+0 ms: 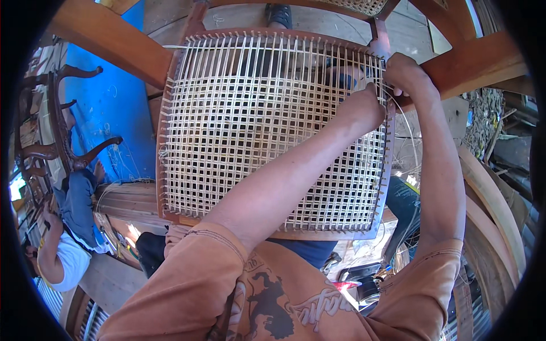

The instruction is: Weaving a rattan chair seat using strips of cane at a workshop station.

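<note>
A wooden chair seat frame (164,170) lies in front of me, strung with a half-woven cane lattice (250,122). Small pegs line its edges. Toward the far edge the lengthwise strands are crossed by fewer strands. My left arm reaches across the lattice, and my left hand (367,107) is closed near the right edge, its fingertips hidden. Just beyond it, my right hand (405,74) is curled at the frame's far right corner, pinching a pale cane strand (410,128). The strand's loose length hangs down outside the frame.
Wooden beams (111,42) flank the seat. Blue sheeting (102,122) and a dark carved chair frame (60,128) lie to the left, where another person (65,256) sits. Curved wooden pieces (492,204) stand at right. A sandalled foot (278,17) shows beyond the seat.
</note>
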The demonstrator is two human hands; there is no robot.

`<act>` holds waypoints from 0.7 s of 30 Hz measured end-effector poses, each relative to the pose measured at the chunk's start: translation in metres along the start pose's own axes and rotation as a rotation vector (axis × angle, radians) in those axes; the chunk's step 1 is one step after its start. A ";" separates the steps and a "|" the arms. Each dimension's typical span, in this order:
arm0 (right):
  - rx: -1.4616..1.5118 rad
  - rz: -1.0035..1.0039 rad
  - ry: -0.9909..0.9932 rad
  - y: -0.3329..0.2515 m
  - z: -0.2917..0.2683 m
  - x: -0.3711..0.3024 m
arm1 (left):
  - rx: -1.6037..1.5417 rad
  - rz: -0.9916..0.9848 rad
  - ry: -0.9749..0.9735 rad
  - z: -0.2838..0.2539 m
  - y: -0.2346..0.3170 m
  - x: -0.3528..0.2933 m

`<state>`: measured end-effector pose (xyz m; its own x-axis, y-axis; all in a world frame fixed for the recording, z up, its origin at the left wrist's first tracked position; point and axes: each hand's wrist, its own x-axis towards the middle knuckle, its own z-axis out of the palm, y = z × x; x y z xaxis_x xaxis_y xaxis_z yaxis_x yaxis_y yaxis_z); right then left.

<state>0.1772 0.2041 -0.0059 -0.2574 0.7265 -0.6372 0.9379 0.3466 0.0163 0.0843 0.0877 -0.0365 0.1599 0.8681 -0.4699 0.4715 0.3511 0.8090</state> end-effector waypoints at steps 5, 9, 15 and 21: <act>0.063 0.095 -0.028 0.002 0.003 0.010 | 0.020 -0.002 -0.042 -0.002 -0.003 0.006; 0.034 0.048 0.146 0.012 0.019 0.008 | 0.207 0.009 0.089 -0.023 0.012 0.012; -0.044 0.029 0.164 -0.002 0.037 0.007 | 0.413 -0.004 0.137 -0.021 0.011 0.029; 0.022 0.066 0.117 -0.006 0.025 -0.005 | 0.355 0.015 0.079 -0.025 0.014 0.032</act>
<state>0.1787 0.1835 -0.0217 -0.2188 0.8119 -0.5412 0.9582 0.2835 0.0379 0.0743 0.1296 -0.0315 0.1083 0.9016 -0.4188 0.7433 0.2063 0.6363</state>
